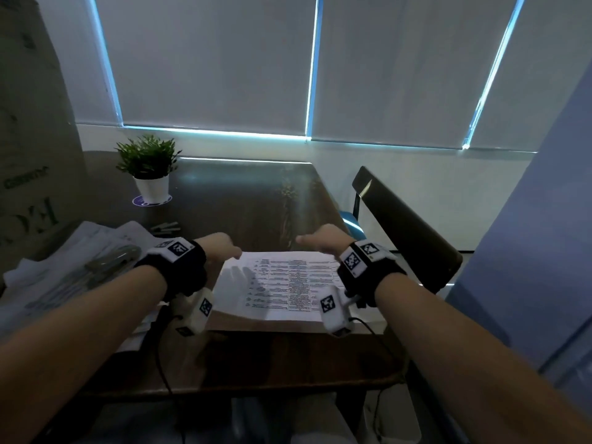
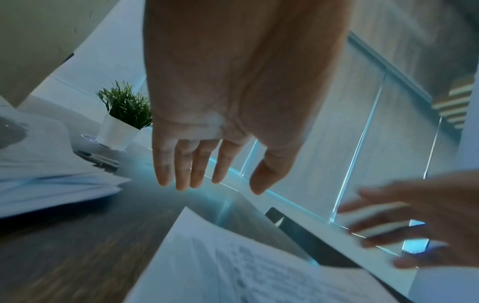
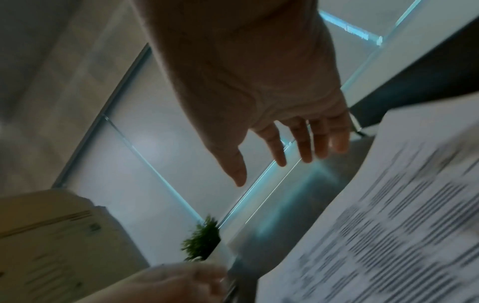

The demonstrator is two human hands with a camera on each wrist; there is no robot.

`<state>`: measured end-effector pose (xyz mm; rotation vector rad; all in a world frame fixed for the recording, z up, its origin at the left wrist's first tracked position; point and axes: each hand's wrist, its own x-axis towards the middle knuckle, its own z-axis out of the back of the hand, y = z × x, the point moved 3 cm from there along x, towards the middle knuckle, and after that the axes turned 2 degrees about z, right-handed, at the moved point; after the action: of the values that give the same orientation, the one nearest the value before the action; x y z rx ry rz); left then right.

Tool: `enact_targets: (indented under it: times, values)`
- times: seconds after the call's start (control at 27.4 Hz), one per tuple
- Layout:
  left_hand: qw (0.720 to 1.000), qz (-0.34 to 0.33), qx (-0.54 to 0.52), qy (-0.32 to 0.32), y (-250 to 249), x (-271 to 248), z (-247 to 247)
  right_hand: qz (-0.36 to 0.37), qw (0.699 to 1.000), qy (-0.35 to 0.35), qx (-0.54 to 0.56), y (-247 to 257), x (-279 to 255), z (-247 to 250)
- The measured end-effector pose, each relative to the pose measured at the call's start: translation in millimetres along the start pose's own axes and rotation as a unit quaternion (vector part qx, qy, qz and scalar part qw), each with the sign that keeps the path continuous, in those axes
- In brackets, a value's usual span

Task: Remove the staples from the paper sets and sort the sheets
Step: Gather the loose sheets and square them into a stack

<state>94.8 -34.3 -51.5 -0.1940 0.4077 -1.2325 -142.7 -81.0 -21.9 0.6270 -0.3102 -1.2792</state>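
Left: heap of loose papers (image 1: 64, 267) on the dark table (image 1: 243, 200), potted plant (image 1: 149, 169) beyond. Left hand (image 1: 221, 248) raised, palm down, fingers (image 2: 181, 164) straight and slightly spread, holding nothing. Below and between both hands, flat near the table's near edge: printed sheet (image 1: 282, 288). Right hand (image 1: 323, 241) likewise spread and empty, above the sheet's far right corner. Only in the wrist views: clear air between fingertips and paper. Only in the head view: chair (image 1: 407, 232) at right.

Head camera looks down across the worktop (image 1: 243, 200); each wrist camera peers close along its palm; all three share the potted plant (image 1: 148, 169).
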Motion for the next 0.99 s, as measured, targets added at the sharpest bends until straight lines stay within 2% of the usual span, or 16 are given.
enact_targets:
  times: [0.07,0.11,0.26,0.33,0.51,0.66,0.8,0.84,0.99]
  values:
    - [0.999,-0.027,0.034,-0.007,6.4,-5.1,14.3,0.049,0.996,0.028,0.073,48.5,7.2,-27.5]
    - [0.999,-0.015,0.043,-0.020,21.6,-5.9,21.6,0.061,0.991,0.056,0.103,71.1,8.3,-46.0]
    - [0.984,0.136,0.017,-0.113,136.5,-10.7,51.0,0.051,0.956,0.198,0.209,126.2,13.6,-134.3]
    - [0.968,0.200,0.005,-0.149,190.1,-19.7,60.3,0.029,0.945,0.225,0.236,141.1,14.2,-163.9]
    - [0.960,0.270,-0.037,-0.066,265.0,-23.2,56.0,-0.039,0.918,0.274,0.285,160.7,21.8,-207.4]
    - [0.960,0.271,-0.061,0.021,277.2,-16.1,37.0,-0.103,0.873,0.318,0.354,165.3,26.2,-219.3]
    - [0.967,0.229,-0.109,-0.001,267.2,-12.0,23.6,-0.120,0.866,0.327,0.358,167.6,27.7,-222.5]
    - [0.970,0.218,-0.108,-0.005,262.4,-9.9,21.0,-0.117,0.871,0.329,0.345,167.8,29.8,-223.4]
    - [0.977,0.198,-0.068,-0.037,229.9,-7.8,11.3,-0.049,0.923,0.303,0.231,162.2,36.4,-231.0]
